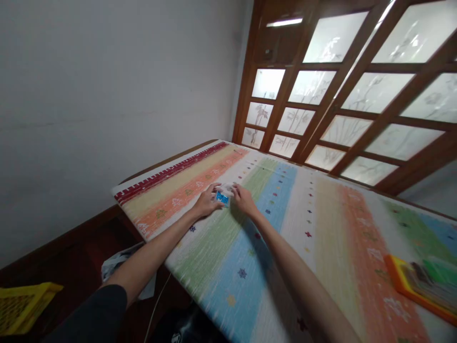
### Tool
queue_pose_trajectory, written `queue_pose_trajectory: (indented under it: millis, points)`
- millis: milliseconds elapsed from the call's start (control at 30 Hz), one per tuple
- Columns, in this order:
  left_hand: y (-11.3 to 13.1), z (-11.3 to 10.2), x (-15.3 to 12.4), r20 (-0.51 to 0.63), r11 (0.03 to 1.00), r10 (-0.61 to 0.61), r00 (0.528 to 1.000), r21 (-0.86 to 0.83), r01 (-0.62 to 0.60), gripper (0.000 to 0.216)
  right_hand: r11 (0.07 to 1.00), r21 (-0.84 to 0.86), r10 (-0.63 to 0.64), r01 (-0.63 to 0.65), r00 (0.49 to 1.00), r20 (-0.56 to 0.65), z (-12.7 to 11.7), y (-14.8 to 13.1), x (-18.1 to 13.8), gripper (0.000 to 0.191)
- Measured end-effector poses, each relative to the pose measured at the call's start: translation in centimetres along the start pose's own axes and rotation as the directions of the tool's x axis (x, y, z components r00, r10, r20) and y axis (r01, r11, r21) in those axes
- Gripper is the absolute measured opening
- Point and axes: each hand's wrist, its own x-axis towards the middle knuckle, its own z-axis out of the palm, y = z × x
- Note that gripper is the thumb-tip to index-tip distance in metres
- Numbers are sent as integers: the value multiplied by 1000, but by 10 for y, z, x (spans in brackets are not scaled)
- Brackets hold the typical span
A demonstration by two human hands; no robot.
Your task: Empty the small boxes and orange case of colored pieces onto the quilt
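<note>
Between my hands, over the striped tablecloth [250,267], is a small packet of clear plastic with bright blue contents [222,198]. My left hand [207,202] grips its left side, with the thumb along the near edge and fingers along the far edge. Clear, crinkled-looking plastic [227,187] spans the top between the two hands. My right hand [243,197] pinches that plastic at the upper right corner. What the blue contents are is too small to make out.
An orange-yellow tray [403,281] with green and clear plastic items sits at the table's right. A yellow crate [26,305] and a whitish bag [117,262] are on the floor at left. A wall and glass-paned wooden doors [300,119] border the table.
</note>
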Motion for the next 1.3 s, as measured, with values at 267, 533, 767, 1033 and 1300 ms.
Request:
queue_pose_trajectory:
  millis: [267, 533, 767, 1033, 1300]
  points:
    - [-3, -4, 34, 151, 848, 308, 939, 404, -343, 59, 999, 1, 39, -39, 999, -23, -13, 22, 6, 31]
    - [-16, 9, 51, 336, 674, 490, 804, 439, -595, 43, 996, 47, 70, -71, 997, 13, -7, 28, -9, 29]
    - [-27, 6, 48, 291, 669, 509, 810, 458, -585, 40, 995, 78, 53, -56, 998, 43, -6, 23, -7, 49]
    - [-27, 7, 46, 332, 626, 551, 765, 442, -643, 42, 999, -18, 37, -36, 998, 58, -29, 24, 7, 29]
    - [-16, 1, 45, -70, 786, 206, 976, 606, -122, 65, 997, 62, -48, 49, 998, -30, -44, 15, -6, 47]
